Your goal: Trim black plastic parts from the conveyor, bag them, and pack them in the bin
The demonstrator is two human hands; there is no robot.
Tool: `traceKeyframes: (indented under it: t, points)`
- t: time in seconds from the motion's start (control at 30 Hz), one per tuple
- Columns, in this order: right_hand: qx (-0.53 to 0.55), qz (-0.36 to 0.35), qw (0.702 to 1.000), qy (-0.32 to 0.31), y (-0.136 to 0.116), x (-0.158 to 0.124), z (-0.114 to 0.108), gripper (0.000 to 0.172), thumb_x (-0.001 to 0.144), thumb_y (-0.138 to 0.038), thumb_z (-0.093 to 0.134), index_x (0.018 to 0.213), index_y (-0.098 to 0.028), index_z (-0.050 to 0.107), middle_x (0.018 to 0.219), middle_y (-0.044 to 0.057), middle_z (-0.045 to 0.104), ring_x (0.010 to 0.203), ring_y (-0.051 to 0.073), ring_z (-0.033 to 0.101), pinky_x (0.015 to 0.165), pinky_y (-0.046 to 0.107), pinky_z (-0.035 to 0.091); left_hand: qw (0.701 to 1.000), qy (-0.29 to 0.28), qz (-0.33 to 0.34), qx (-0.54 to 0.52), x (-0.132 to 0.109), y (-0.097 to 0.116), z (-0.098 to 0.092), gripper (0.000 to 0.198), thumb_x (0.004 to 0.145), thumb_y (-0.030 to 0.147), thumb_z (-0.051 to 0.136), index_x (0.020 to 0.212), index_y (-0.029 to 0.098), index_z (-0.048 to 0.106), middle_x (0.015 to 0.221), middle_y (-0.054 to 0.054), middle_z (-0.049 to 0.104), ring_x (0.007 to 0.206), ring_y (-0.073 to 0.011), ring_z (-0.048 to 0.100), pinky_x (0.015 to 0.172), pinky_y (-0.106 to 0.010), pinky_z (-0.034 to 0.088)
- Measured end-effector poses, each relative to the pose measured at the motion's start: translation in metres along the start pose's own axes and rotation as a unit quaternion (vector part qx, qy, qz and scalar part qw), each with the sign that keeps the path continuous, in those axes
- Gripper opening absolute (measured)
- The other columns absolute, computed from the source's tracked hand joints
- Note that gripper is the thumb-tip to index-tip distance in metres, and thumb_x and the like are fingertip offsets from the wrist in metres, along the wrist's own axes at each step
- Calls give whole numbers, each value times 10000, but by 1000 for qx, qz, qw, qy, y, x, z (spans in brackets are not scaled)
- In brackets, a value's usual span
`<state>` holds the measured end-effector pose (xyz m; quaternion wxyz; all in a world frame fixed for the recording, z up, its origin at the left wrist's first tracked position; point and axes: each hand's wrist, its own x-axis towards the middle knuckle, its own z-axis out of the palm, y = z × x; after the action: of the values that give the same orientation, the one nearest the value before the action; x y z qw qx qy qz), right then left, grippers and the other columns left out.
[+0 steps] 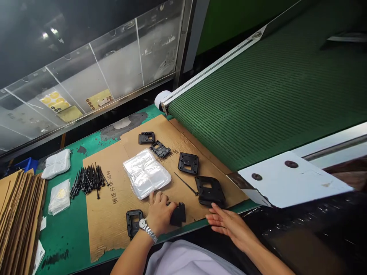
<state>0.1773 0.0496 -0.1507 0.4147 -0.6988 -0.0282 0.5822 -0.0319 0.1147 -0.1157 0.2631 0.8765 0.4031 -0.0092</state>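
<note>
My left hand (161, 214), with a silver watch on its wrist, is closed on a black plastic part (178, 215) near the front edge of the cardboard. Its fingers partly cover that part. Fingers stretched out and holding nothing, my right hand (226, 226) hovers beside a larger black plastic housing (210, 191). A long black screw (186, 184) lies left of this housing. Farther back are a square black frame (188, 163), a black bracket (159, 149) and a small black housing (146, 137). Another black frame (134, 222) lies behind my left wrist.
A stack of clear plastic bags (146, 173) lies mid-cardboard (106, 221). Left of it are a pile of black screws (88, 179) and more bags (59, 196). Cardboard sheets (23, 217) stand far left. A green conveyor belt (258, 95) with a white end plate (295, 179) borders the right.
</note>
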Motion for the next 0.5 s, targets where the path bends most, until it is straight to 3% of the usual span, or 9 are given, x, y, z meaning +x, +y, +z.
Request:
traceKeyframes:
  t: [0.1,0.17,0.27,0.33,0.4,0.47,0.5]
  points:
    - [-178,19,984,-23,-2,-6,-9,371,681,-513,581,543,-177,506,379,-2,513,310,84,432,309,198,340,999,-49,0,21,11,-4,-1,367,689,145,490,1039,212,579,967,-125,560,977,-295,448,916,-495,253]
    - [-263,-52,962,-54,-6,-8,-10,395,709,-539,514,523,-193,477,327,-46,425,282,75,352,306,199,281,997,-77,-1,16,19,-8,1,405,682,133,483,1071,204,568,941,-130,567,906,-281,478,817,-449,328]
    - [-341,-215,907,-121,-17,-12,6,351,762,-501,444,595,-199,508,384,-50,445,355,104,412,380,228,337,996,-91,17,6,21,-16,2,399,690,134,475,1064,220,586,918,-130,577,883,-274,492,754,-409,346]
    - [-380,-331,852,-144,-28,-16,32,313,808,-431,404,695,-187,564,510,-14,548,490,137,518,483,251,408,994,-101,31,2,18,-20,1,355,696,143,483,1013,225,620,883,-131,588,879,-279,497,749,-410,342]
    - [-432,-434,774,-161,-38,-17,67,288,852,-329,362,827,-173,603,721,35,633,684,159,581,613,265,448,994,-105,39,-3,12,-22,0,320,697,134,485,957,222,650,860,-140,600,889,-291,498,763,-428,332]
    - [-502,-500,682,-182,-43,-13,107,288,875,-220,332,868,-162,614,842,61,638,796,154,576,695,260,443,994,-102,44,-10,6,-22,0,317,681,115,498,928,224,666,901,-151,608,942,-311,480,799,-455,312]
    - [-524,-512,655,-188,-43,-10,126,274,872,-189,350,848,-160,622,838,61,635,808,153,569,713,257,435,994,-99,47,-10,4,-21,0,320,673,107,504,916,230,672,927,-151,611,978,-320,464,823,-468,298]
